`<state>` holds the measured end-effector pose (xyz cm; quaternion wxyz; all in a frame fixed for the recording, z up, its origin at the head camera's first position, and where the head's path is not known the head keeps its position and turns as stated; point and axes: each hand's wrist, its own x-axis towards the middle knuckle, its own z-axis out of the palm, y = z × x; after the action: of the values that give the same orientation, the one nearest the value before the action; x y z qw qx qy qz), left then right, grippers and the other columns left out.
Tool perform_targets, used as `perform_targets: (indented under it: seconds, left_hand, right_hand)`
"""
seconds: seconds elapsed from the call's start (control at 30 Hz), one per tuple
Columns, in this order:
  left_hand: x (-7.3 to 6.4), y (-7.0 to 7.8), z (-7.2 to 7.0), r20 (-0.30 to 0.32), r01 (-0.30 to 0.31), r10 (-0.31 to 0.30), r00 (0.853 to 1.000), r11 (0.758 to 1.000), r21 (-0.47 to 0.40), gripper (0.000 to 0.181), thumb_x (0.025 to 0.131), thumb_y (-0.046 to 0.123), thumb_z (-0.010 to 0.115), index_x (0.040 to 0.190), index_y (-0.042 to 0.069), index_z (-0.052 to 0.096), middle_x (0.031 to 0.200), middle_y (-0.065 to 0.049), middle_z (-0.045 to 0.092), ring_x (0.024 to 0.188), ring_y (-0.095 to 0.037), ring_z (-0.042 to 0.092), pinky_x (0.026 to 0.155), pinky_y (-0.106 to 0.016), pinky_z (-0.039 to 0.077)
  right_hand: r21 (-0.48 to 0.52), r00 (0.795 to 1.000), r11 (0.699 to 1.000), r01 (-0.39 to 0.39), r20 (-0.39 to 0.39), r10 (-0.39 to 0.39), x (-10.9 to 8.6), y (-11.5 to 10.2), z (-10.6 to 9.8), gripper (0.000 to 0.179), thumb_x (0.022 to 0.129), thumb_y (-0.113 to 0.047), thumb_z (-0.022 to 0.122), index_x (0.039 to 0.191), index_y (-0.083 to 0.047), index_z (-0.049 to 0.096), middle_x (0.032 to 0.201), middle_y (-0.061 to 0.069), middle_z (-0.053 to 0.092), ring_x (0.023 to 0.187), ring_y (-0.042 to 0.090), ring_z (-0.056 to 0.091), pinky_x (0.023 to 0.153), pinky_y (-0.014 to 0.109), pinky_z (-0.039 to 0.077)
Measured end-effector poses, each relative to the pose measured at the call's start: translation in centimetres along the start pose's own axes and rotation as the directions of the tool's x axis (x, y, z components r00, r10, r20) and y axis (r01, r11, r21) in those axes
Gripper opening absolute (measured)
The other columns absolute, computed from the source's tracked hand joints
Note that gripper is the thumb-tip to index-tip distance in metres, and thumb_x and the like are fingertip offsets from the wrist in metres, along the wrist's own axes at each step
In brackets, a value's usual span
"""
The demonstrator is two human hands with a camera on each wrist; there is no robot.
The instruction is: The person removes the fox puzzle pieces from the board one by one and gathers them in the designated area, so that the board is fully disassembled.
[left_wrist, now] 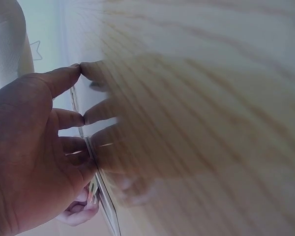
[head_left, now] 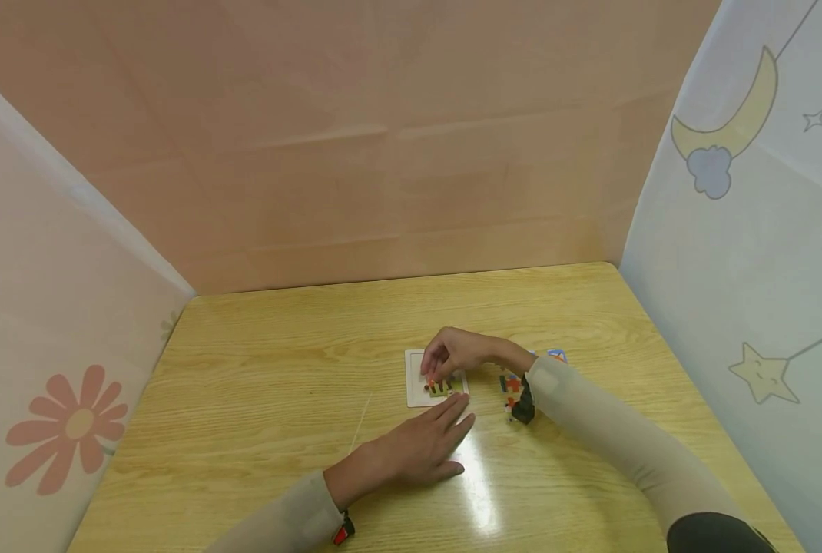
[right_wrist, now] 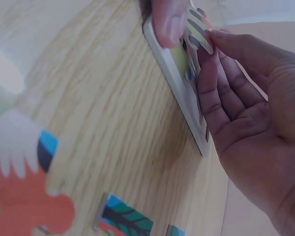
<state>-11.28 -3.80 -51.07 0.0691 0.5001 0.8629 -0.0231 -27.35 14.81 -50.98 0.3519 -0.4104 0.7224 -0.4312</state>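
Observation:
A white square jigsaw tray [head_left: 415, 390] lies on the wooden table. My right hand [head_left: 461, 350] reaches over it from the right, thumb and fingers pinching a striped green and orange puzzle piece [right_wrist: 198, 30]. In the right wrist view that piece is tilted up over the tray, beside a green piece [right_wrist: 179, 61] lying inside it. My left hand [head_left: 421, 447] is spread with the palm down, its straight fingertips at the tray's near edge. In the left wrist view its fingertips [left_wrist: 82, 118] touch the glossy table and the tray side.
Several loose puzzle pieces [head_left: 512, 384] lie right of the tray, partly hidden by the right wrist. Among them are a red and white piece [right_wrist: 24, 191] and a blue, green and black piece [right_wrist: 128, 216]. A brown wall sheet [head_left: 383, 192] stands behind the table [head_left: 273, 369].

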Motion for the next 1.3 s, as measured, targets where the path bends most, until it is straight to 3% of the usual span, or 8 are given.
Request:
perform_targets:
  seconds: [0.27,0.57,1.3]
  left_hand:
    - [0.1,0.0,-0.1,0.012,0.006,-0.006,1.0,1.0,0.005,0.076,0.111,0.054,0.047,0.166,0.004,0.032,0.175,-0.022,0.018,0.163,-0.033,0.018,0.13,-0.037,0.025]
    - [0.0,0.2,-0.2,0.013,0.006,-0.006,1.0,0.999,0.032,0.076,0.111,0.054,0.047,0.166,0.004,0.032,0.174,-0.022,0.019,0.163,-0.032,0.019,0.131,-0.037,0.025]
    - [-0.1,0.3,0.0,0.015,0.03,-0.03,0.999,1.0,0.0,0.077,0.111,0.055,0.046,0.168,0.006,0.029,0.176,-0.02,0.016,0.164,-0.031,0.016,0.13,-0.043,0.026]
  right_hand:
    - [-0.005,0.998,0.999,-0.034,-0.058,0.034,-0.4,-0.2,-0.3,0.012,0.094,0.003,0.077,0.106,0.001,0.079,0.095,0.009,0.08,0.084,0.019,0.076,0.076,0.033,0.065]
    - [-0.032,0.995,0.999,-0.003,-0.096,0.0,-1.6,-0.1,-1.0,0.016,0.095,0.0,0.076,0.111,0.003,0.077,0.099,0.008,0.079,0.089,0.019,0.076,0.081,0.033,0.065]
    - [-0.048,0.987,0.998,-0.034,-0.158,0.026,-7.0,-0.3,-2.4,0.019,0.097,-0.002,0.076,0.114,0.006,0.076,0.099,0.01,0.079,0.091,0.025,0.076,0.082,0.032,0.064]
